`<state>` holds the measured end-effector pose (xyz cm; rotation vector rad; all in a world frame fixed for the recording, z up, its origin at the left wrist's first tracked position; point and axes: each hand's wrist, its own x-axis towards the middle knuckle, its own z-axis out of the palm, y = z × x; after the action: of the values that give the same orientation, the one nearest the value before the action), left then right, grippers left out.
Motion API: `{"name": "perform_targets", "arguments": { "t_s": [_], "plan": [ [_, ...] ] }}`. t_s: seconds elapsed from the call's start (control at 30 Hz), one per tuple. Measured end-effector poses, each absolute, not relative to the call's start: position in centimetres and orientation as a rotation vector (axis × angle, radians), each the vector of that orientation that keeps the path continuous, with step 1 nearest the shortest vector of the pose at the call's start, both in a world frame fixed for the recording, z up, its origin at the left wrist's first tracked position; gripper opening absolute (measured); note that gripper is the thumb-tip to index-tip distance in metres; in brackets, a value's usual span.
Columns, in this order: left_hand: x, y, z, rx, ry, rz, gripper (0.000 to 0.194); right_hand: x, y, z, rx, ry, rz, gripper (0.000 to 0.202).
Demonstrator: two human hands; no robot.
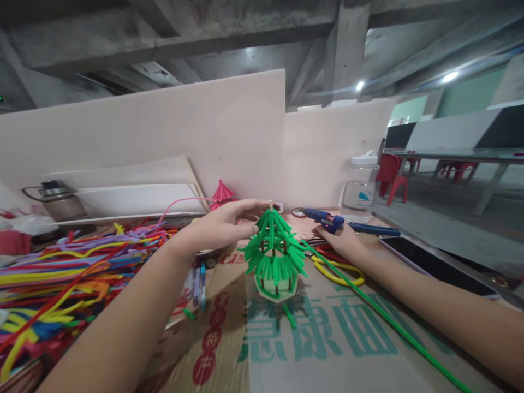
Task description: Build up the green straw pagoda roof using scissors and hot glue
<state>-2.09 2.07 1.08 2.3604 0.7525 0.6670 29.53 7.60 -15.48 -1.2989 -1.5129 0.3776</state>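
Observation:
A small two-tiered pavilion model (274, 262), with green pipe-cleaner roofs, brown posts and a pale base, stands upright on the cardboard. My left hand (229, 221) reaches around its top from the left, index finger by the peak and thumb against the upper roof. To the right, my right hand (341, 240) grips a blue glue gun (327, 218) with its nozzle pointing left, toward the pavilion. A long green pipe cleaner (380, 311) runs from beside the model to the lower right. One short green piece (289, 316) lies in front of the base.
Many coloured pipe cleaners (82, 267) are heaped at left. Yellow-handled scissors (339, 275) lie below my right hand, and a phone (434, 265) lies further right. Behind stand a pink roof model (222, 192), a clear bottle (360, 188) and white panels (245, 131). Several pens (198, 286) lie left of the model.

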Motion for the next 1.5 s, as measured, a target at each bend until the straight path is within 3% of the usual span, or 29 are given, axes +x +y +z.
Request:
{"name": "perform_targets", "arguments": {
  "t_s": [0.23,0.57,1.07,1.5],
  "plan": [
    [-1.3,1.1,1.3,2.38,0.836,0.625,0.053,29.3,7.3,-15.1,-1.36,-1.499,0.398,0.022],
    [-0.6,0.7,1.4,2.445,0.787,0.641,0.037,28.8,6.4,-14.0,-1.391,-1.509,0.412,0.018],
    [-0.3,-0.4,1.6,2.395,0.661,0.672,0.029,28.6,6.0,-13.9,-1.286,-1.529,0.425,0.024],
    [-1.2,0.7,1.6,1.981,0.422,0.755,0.017,25.9,1.3,-6.8,-0.995,-1.577,0.202,0.02]
  ]
}}
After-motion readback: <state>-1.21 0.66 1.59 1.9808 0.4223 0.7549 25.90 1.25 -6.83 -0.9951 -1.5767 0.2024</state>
